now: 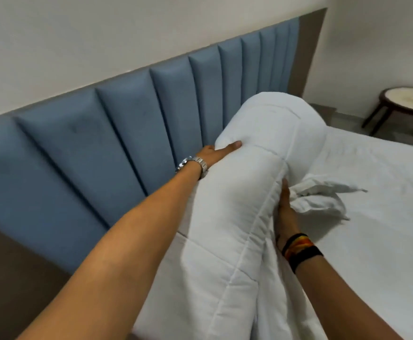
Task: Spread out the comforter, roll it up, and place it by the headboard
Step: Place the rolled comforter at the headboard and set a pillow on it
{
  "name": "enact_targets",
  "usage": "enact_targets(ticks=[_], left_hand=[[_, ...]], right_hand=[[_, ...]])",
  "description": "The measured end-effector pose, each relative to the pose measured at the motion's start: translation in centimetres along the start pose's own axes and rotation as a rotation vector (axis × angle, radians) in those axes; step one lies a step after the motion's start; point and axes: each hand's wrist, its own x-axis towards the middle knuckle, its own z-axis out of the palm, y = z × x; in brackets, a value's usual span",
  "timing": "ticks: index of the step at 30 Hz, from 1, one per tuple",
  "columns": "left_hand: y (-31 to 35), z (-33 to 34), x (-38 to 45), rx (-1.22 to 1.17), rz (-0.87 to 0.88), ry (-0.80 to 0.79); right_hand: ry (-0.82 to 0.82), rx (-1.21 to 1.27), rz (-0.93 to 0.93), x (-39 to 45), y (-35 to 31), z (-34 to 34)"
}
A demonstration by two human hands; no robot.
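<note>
The white quilted comforter is rolled into a thick bundle that lies along the blue padded headboard. My left hand grips the roll's headboard side, thumb pressed into the fabric, with a metal watch on the wrist. My right hand holds the roll's other side along a stitched seam, its fingers buried under the fabric; coloured bands circle that wrist. Both arms reach across from the lower left.
The bed is covered by a white sheet with a crumpled fold beside my right hand. A round dark-legged side table stands at the far right beyond the bed. A brown panel frames the headboard.
</note>
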Motion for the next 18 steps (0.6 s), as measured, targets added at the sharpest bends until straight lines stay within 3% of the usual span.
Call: enact_targets(ticks=[2,4,6,7,9,11,13,15,18], left_hand=[[-2.8,-1.7,5.2,-0.006,0.052,-0.022],[-7.8,-2.4,9.1,0.132,0.088,-0.062],[-14.8,-1.4,11.9,0.41,0.107,-0.236],[-19.2,-0.5,12.2,0.598,0.109,-0.331],[-27.2,1.5,11.1,0.903,0.232,-0.347],[-31.8,3.4,10.1,0.944,0.412,-0.191],[-33.9,4.9,10.4,0.917,0.504,-0.124],[-34.6,5.7,11.3,0.919,0.562,-0.068],[-34.7,5.5,11.6,0.914,0.579,-0.046]], right_hand=[[0.026,0.069,-0.065,2.1,1.5,3.7],[0.076,-0.045,0.039,3.2,4.2,6.4],[0.108,-0.243,0.257,4.8,7.9,9.0],[0.137,-0.335,0.263,5.3,9.2,10.1],[0.232,-0.582,0.02,6.2,9.8,13.0],[0.291,-0.806,-0.3,8.3,9.5,16.2],[0.178,-1.075,-0.414,11.3,10.2,18.1],[-0.027,-1.393,-0.295,13.6,11.6,17.9],[-0.152,-1.48,-0.191,15.1,12.4,16.9]])
